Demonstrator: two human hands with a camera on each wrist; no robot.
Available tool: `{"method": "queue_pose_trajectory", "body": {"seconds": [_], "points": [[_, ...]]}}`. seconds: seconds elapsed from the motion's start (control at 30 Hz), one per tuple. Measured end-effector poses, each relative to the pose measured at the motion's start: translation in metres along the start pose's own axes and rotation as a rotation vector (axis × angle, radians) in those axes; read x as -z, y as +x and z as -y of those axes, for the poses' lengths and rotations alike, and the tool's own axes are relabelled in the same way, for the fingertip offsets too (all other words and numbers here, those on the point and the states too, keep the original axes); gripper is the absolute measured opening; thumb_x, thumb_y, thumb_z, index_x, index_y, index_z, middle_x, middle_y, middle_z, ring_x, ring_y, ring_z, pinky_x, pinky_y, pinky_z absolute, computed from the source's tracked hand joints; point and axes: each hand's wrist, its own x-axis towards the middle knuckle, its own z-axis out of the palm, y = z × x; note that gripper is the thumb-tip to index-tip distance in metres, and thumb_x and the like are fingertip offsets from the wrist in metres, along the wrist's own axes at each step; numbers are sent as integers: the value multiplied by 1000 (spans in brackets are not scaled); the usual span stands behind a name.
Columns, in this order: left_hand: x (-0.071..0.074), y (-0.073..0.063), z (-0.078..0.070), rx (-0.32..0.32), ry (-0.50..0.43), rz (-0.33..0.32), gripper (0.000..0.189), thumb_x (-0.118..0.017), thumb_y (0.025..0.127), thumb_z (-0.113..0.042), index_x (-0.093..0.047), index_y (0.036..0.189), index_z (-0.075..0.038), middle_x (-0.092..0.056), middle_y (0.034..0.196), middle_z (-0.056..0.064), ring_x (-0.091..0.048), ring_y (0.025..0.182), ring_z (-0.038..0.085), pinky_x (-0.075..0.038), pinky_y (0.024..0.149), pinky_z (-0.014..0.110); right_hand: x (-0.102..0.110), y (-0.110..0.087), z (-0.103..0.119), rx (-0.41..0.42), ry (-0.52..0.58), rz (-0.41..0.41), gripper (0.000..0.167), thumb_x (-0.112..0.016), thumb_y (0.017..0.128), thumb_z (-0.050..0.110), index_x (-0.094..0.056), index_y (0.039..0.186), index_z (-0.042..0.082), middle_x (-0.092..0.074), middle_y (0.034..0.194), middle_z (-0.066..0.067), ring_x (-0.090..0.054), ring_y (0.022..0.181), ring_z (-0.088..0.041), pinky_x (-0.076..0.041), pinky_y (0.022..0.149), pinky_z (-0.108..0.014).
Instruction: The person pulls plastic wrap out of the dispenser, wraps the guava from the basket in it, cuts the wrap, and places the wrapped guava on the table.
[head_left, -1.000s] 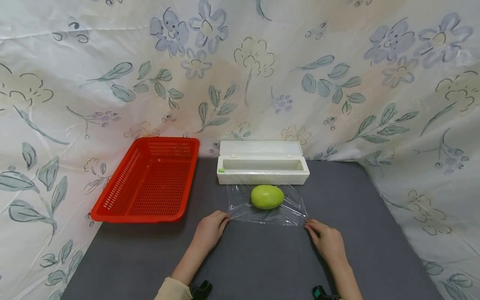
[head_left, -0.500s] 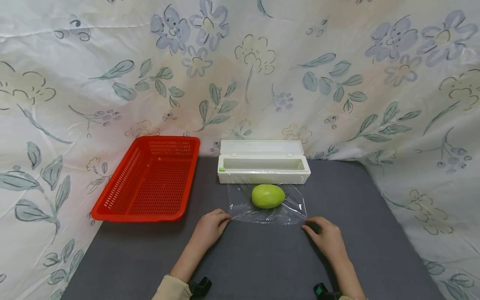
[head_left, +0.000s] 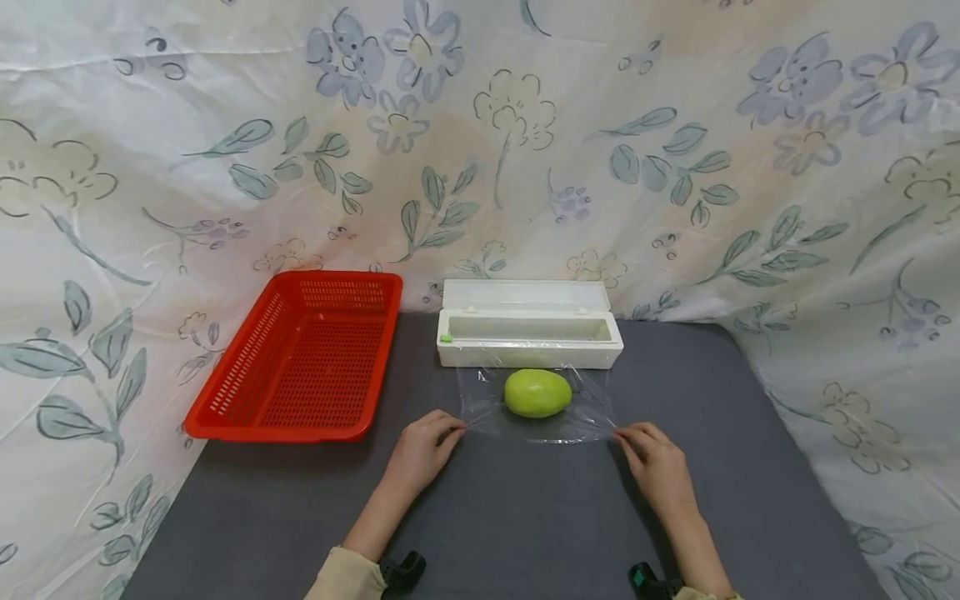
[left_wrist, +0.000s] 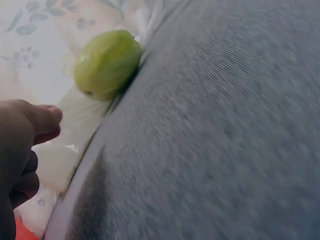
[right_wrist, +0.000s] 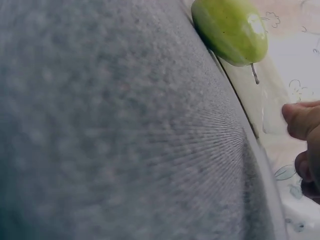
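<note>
A sheet of clear plastic wrap (head_left: 480,400) stretches forward from the white dispenser box (head_left: 528,356). On the wrap, close in front of the box, lies a green oval fruit (head_left: 537,393), with a short stem showing in the right wrist view. My left hand (head_left: 422,447) pinches the wrap's near left corner between thumb and fingers. At the near right corner, my right hand (head_left: 656,467) pinches the wrap likewise. Both hands are nearer to me than the fruit (left_wrist: 107,65), one on each side of it. The wrap's near edge runs between the two pinches.
A red perforated plastic basket (head_left: 300,435) stands on the left of the grey table (head_left: 525,533). The box's lid (head_left: 525,295) is up, against a floral cloth (head_left: 517,167) that hangs behind and along both sides. A small green piece (head_left: 446,338) sits at the box's left front.
My right thumb and fingers, apart half a second ago, have come together on the wrap's corner. The wrap's near edge has risen slightly between the hands. The fruit has stayed in place.
</note>
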Motion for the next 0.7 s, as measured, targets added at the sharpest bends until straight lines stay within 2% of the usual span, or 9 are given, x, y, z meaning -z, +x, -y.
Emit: {"method": "queue_pose_trajectory", "body": {"seconds": [0.2,0.4,0.7], "points": [[0,11,-7,27,19,-55,13,-87,88,-7,-81,96,-15,-73,92,-3,-68,78,12,-58,70,33,4,13,5,49,13,-53,23,-88,81,-6,-82,100,6,-75,96,-5,-53,58,-5,-43,51,-19],[-3,22,-7,127,-1,-77,7,-83,91,-9,-80,93,-16,-72,91,-4,-61,72,10,-54,66,30,5,24,9,57,69,-82,22,-87,82,-8,-81,100,4,-76,93,-6,-51,57,-5,-41,52,-17],[-5,37,-2,192,-122,-162,9,-77,93,-6,-78,90,-15,-71,89,-1,-46,53,5,-44,54,24,5,39,13,16,92,-160,20,-87,82,-8,-83,99,2,-77,89,-8,-55,56,-8,-41,54,-14]]}}
